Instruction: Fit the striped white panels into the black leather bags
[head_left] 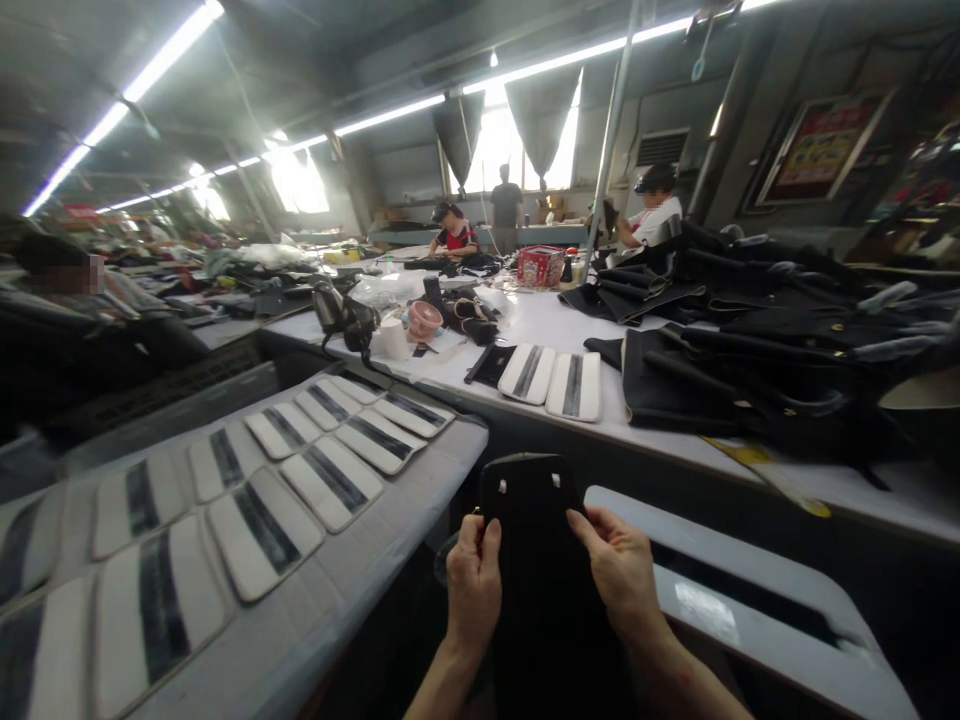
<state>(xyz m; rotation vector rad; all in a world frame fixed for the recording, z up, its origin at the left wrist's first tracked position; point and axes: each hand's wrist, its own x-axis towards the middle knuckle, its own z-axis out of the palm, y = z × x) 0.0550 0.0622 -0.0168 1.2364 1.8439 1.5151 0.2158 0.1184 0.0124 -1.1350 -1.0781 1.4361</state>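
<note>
Held upright in front of me is a black flat piece [531,560] with rounded top corners and two small white marks near its top edge. My left hand [474,575] grips its left edge, thumb in front and fingers folded behind. On the opposite edge, my right hand [619,555] pinches it between thumb and fingers. The lower part of the piece merges with the dark area below. Light panels with a dark central stripe [264,530] lie in rows on the table to my left.
Ahead, two more striped panels [574,387] lie on a white table [517,315]. Black material [712,380] is heaped at its right. A pink bowl [424,320] and a red patterned box [540,266] stand farther back. A white board [757,600] with a dark slot sits at right. Other people work beyond.
</note>
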